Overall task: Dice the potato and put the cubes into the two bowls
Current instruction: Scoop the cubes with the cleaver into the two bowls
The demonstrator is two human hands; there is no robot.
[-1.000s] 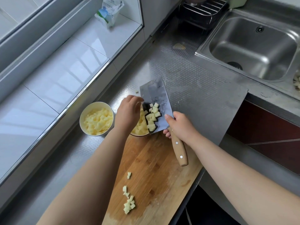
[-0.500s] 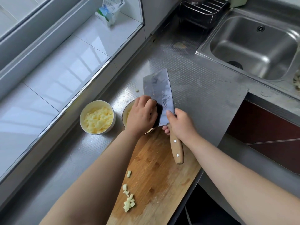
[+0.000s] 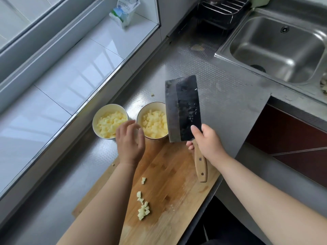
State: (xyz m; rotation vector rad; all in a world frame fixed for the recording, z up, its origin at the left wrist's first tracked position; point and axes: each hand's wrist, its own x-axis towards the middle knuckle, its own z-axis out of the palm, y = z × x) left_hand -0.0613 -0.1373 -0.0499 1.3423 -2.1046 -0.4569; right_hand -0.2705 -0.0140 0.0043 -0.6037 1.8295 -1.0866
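Gripping the wooden handle of a cleaver (image 3: 183,110), the right hand (image 3: 206,144) holds the broad dark blade raised and turned flat toward the camera, thumb pressed against the blade's near right corner; the blade's left edge overlaps the right rim of the right bowl (image 3: 152,106). That bowl and the left bowl (image 3: 106,107) stand just beside each other on the steel counter (image 3: 221,96), at the far end of the wooden cutting board (image 3: 173,174), and both are heaped with pale yellow potato cubes. The left hand (image 3: 130,141) hovers with its fingers loosely spread and holding nothing, its fingertips over the gap between the two bowls and its wrist over the board's far left corner. A small cluster of leftover cubes (image 3: 143,208) lies on the board's near left part, beside the left forearm, with one or two more pieces a little farther up the board. One tiny scrap of potato sits on the counter just beyond the bowls. At the far right a steel sink (image 3: 276,48) is sunk into the counter, with a dark wire rack (image 3: 221,9) at its far left. A white and blue packet (image 3: 124,12) stands on the tiled window ledge at the far left.
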